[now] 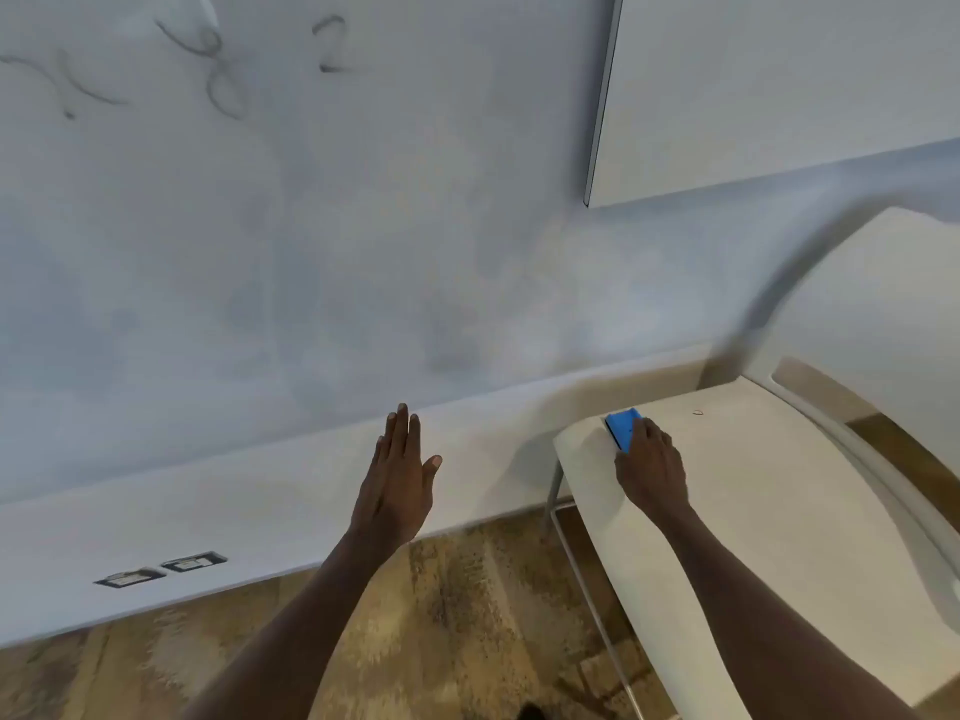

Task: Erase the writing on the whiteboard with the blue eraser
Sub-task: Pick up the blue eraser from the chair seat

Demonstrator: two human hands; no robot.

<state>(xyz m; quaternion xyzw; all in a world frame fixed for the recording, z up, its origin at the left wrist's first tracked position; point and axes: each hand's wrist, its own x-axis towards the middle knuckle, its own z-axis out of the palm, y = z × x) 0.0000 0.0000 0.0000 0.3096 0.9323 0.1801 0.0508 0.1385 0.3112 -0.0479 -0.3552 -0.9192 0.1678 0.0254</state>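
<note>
The whiteboard (311, 226) fills the wall ahead, smudged grey, with dark scribbled writing (218, 65) near the top left. A blue eraser (622, 427) lies on the front corner of a white chair seat (753, 485) at the right. My right hand (652, 470) rests on the eraser with its fingers wrapped over the near end, hiding part of it. My left hand (400, 470) hovers flat and empty in front of the lower wall, fingers held together and thumb out.
A second white panel (779, 96) hangs at the upper right, its dark edge standing out from the wall. Two floor outlets (161, 569) sit by the white baseboard at the lower left. Patterned brown carpet (441, 641) covers the floor. The chair's metal legs (587, 563) reach down.
</note>
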